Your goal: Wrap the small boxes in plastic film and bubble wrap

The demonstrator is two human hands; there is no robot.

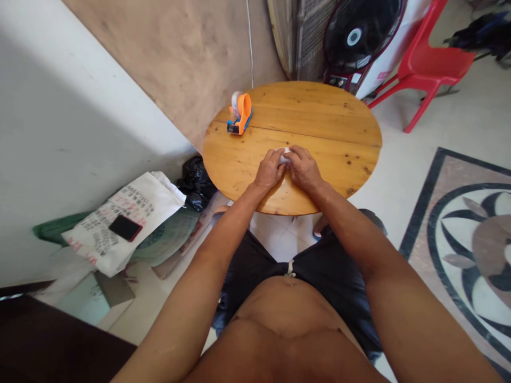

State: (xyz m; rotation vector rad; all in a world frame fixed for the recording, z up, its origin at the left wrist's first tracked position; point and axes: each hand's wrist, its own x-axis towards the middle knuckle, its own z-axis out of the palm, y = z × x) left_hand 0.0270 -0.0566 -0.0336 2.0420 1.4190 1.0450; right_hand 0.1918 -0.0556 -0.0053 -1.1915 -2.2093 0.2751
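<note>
Over the near half of the round wooden table (319,114), both of my hands close around a small whitish object (285,155). My left hand (271,169) grips it from the left with bent fingers. From the right, my right hand (304,167) holds the same object, thumb and fingers pressed to it. Much of it is hidden by the fingers, so its exact kind cannot be made out. Farther back on the table's left side stands an orange and blue tape dispenser (243,114) with a roll of tape in it, apart from my hands.
A dark fan (361,37) stands behind the table, and a red plastic chair (435,64) is at the back right. To the left lie a white printed sack (131,213) with a phone (125,227) on it and a black plastic bag (196,181). A wall borders the left side.
</note>
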